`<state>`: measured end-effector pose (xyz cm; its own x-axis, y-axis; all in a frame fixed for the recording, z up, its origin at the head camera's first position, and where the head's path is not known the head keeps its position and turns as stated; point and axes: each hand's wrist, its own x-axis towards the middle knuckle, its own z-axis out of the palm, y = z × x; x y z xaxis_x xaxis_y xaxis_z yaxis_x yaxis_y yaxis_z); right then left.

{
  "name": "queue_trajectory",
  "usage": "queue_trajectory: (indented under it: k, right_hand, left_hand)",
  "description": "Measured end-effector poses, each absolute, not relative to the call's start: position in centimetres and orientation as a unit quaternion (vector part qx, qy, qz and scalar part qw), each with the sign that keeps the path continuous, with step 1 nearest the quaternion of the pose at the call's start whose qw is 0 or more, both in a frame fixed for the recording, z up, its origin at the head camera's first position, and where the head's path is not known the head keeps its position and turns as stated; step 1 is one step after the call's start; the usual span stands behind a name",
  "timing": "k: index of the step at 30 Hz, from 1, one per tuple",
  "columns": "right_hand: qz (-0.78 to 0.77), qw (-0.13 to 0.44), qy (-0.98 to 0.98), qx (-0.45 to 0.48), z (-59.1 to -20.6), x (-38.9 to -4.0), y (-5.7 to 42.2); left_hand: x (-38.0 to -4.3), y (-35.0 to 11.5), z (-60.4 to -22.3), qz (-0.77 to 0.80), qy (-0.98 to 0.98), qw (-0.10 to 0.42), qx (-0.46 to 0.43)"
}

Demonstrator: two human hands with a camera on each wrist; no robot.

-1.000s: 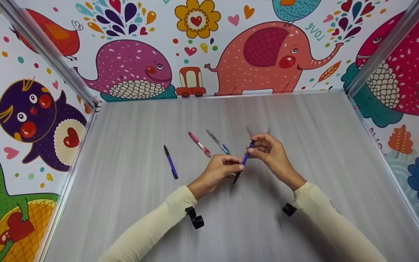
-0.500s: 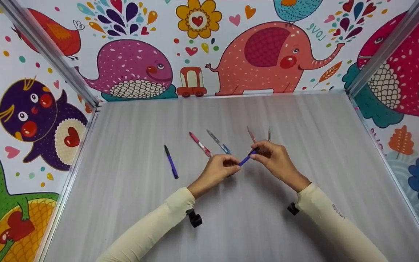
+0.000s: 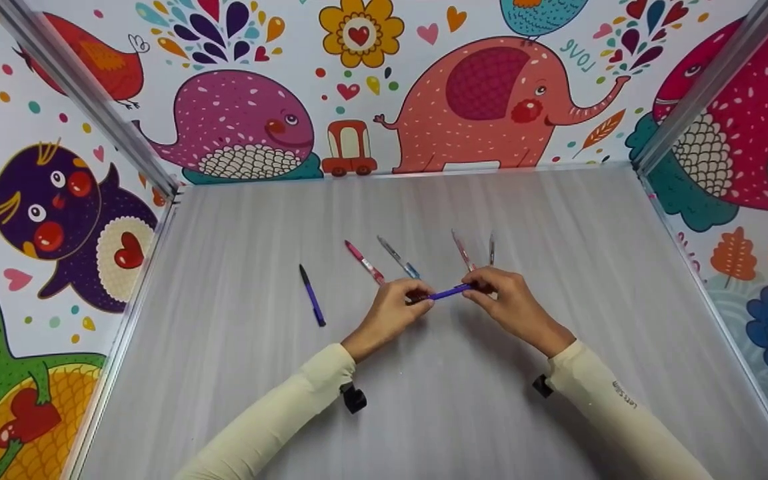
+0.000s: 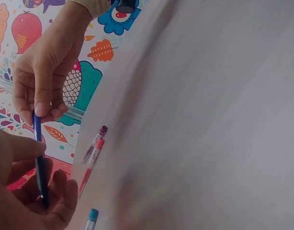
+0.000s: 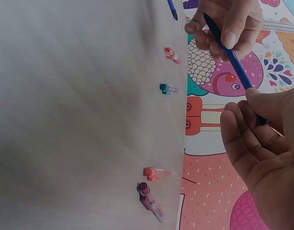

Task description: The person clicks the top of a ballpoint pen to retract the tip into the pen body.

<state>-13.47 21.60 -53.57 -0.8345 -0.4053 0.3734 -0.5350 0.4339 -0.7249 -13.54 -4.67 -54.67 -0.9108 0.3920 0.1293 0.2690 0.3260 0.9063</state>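
Both hands hold one blue-purple pen (image 3: 449, 292) with dark ends, almost level across the head view above the table. My left hand (image 3: 394, 310) pinches its black tapered end between thumb and fingers. At the other end, the thumb and fingers of my right hand (image 3: 516, 301) grip the barrel. The right wrist view shows the pen (image 5: 240, 69) slanting from the left hand (image 5: 235, 28) down to the right hand (image 5: 266, 139). A similar blue pen (image 3: 311, 295) with black ends lies on the table, left of the left hand.
Behind the hands lie a pink pen (image 3: 361, 259), a clear pen with a blue end (image 3: 397, 257), a clear pen with a reddish end (image 3: 461, 247) and a clear dark-tipped pen (image 3: 492, 247). Printed cartoon walls border the grey table (image 3: 277, 213).
The held pen has swung from a steep slant to nearly level. My right hand has shifted slightly down and right; the left hand keeps its place. The pens on the table have not moved.
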Motion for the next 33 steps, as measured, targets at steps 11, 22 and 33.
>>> queue_trajectory:
  k: [11,22,33]
  right_hand:
    - [0.425,0.070,-0.855,0.288,-54.6,-13.0,21.7]
    - [0.319,0.156,-0.870,0.343,-56.2,-12.6,22.1]
    - [0.257,0.202,-0.865,0.380,-57.1,-12.3,22.4]
  left_hand:
    - [-13.6,-5.0,-55.9,0.525,0.821,-0.007,0.224]
    - [-13.0,-4.9,-57.4,0.514,0.822,-0.013,0.245]
    - [-12.6,-4.6,-58.4,0.512,0.821,0.002,0.253]
